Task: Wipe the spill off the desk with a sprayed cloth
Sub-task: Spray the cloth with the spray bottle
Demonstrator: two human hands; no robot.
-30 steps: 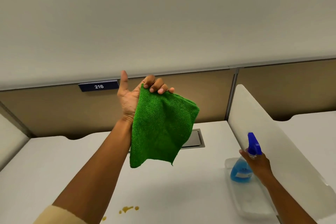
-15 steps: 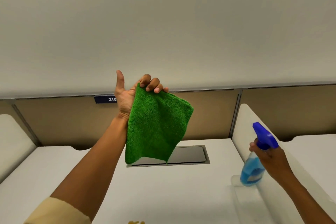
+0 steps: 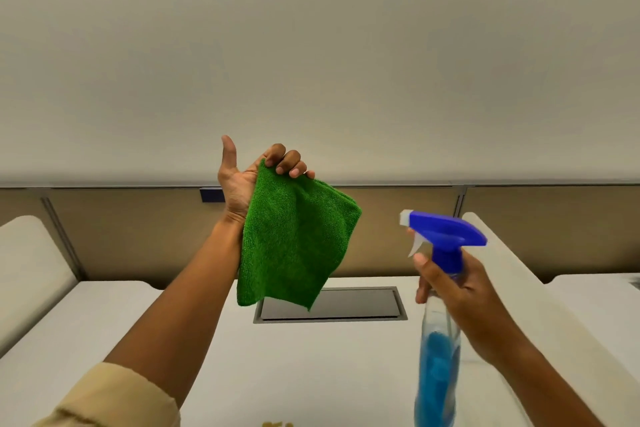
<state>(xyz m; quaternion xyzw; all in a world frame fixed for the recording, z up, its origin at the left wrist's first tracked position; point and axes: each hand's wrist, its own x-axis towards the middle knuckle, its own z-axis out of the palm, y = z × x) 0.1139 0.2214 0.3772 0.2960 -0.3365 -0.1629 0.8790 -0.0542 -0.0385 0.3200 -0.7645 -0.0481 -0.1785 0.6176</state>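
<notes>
Green cloth (image 3: 294,246) hangs from the raised left hand (image 3: 242,180), fingers pinching it, thumb up. At 3 o'clock, the right hand (image 3: 457,291) grips the spray bottle (image 3: 440,322), nozzle toward the cloth.

- The desk (image 3: 311,367) fills the lower half of the view, running from six o'clock back to the partition wall (image 3: 398,229) behind it.
- A cable hatch (image 3: 346,303) lies set into the desk near the centre, toward its rear edge.
- The left hand (image 3: 249,180) is raised above the desk at about eleven o'clock from the hatch; the cloth (image 3: 294,246) hangs from it, its lower edge in front of the hatch's left end.
- The right hand (image 3: 460,291) sits at about three o'clock from the cloth, apart from it, around the neck of the spray bottle (image 3: 438,350), nozzle pointing left toward the cloth.
- The side divider (image 3: 554,315) stands right of the bottle, at four o'clock.
- The spill (image 3: 277,424) lies on the desk at six o'clock, at the frame's bottom edge.
</notes>
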